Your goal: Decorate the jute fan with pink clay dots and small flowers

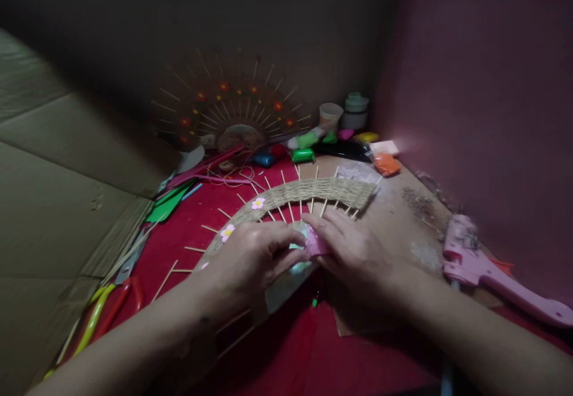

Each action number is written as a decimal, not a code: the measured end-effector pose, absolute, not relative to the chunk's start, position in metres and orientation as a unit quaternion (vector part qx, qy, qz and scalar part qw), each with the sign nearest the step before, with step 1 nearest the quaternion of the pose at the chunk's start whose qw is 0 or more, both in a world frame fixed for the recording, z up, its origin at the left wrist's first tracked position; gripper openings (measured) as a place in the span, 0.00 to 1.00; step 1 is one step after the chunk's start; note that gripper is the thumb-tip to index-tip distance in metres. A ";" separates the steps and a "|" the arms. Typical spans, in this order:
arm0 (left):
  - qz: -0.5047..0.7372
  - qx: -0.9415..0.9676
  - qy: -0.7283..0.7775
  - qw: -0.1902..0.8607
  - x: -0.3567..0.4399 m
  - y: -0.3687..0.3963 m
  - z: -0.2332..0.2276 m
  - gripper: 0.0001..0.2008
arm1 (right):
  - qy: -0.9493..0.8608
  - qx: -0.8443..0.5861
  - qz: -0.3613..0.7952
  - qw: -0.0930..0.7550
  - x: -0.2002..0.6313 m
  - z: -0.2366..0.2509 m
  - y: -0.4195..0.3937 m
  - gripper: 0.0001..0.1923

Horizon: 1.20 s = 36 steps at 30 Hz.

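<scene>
Both hands meet at the centre of the red-covered counter [277, 348], over the inner edge of a half-round woven fan [308, 193] made of wooden sticks radiating from a hub with cord wound between them. The left hand [250, 259] and the right hand [353, 253] together pinch a small lump of pink clay [316, 246], fingertips closed on it from both sides; the lump sits just in front of the woven band, above the fan's hub. Two small clay flowers [258, 203] are already fixed to the band on its left portion (one pink, one paler with a yellow centre). The step in hand appears to be shaping another clay ornament. The next move likely calls for fine fingertip pressure to form the piece without flattening it, then placement on a bare stretch of the band. A pink glue gun [492, 271] lies on the counter to the right, well apart from the hands. Red-handled pliers [116, 303] lie at the left edge. A finished fan [233, 110] stands at the back, with packets of coloured clay [308, 139] and small cups [331, 114] beside it.
</scene>
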<state>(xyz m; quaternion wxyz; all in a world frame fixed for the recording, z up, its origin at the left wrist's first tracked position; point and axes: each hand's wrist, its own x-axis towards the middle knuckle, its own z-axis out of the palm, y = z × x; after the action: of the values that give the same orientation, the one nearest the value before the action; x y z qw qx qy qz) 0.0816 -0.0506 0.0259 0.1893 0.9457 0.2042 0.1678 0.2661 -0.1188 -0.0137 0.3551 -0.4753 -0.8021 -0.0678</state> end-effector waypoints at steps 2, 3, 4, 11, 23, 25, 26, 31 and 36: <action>0.174 0.946 0.212 0.172 0.082 -0.052 0.023 0.06 | -0.801 -0.479 -0.074 0.352 0.265 -0.015 -0.119 0.18; 0.180 0.945 0.217 0.162 0.083 -0.053 0.022 0.06 | -0.799 -0.479 -0.077 0.355 0.264 -0.015 -0.119 0.18; 0.185 0.944 0.224 0.159 0.084 -0.054 0.021 0.06 | -0.799 -0.478 -0.077 0.357 0.264 -0.015 -0.120 0.18; 0.063 0.723 0.304 0.618 0.075 -0.042 0.046 0.09 | -0.790 -0.484 -0.052 0.373 0.270 -0.015 -0.117 0.16; 0.194 0.550 0.314 0.749 0.075 -0.023 0.043 0.04 | -0.758 -0.519 0.002 0.394 0.278 -0.014 -0.117 0.15; 0.190 0.554 0.317 0.746 0.075 -0.023 0.043 0.03 | -0.756 -0.518 -0.003 0.400 0.279 -0.016 -0.116 0.15; 0.190 0.554 0.318 0.746 0.075 -0.023 0.043 0.03 | -0.755 -0.517 -0.005 0.403 0.280 -0.017 -0.116 0.15; 0.210 0.542 0.323 0.747 0.074 -0.022 0.043 0.05 | -0.754 -0.515 -0.012 0.407 0.281 -0.016 -0.114 0.15; 0.235 0.568 0.331 0.716 0.079 -0.030 0.040 0.12 | -0.754 -0.513 -0.003 0.411 0.277 -0.013 -0.116 0.16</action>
<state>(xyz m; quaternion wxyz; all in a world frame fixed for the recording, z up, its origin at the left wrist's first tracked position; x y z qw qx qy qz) 0.0785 -0.0295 0.0403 0.7160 0.5675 0.3315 0.2354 0.2773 -0.1160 -0.0131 0.4107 -0.5129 -0.7538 -0.0029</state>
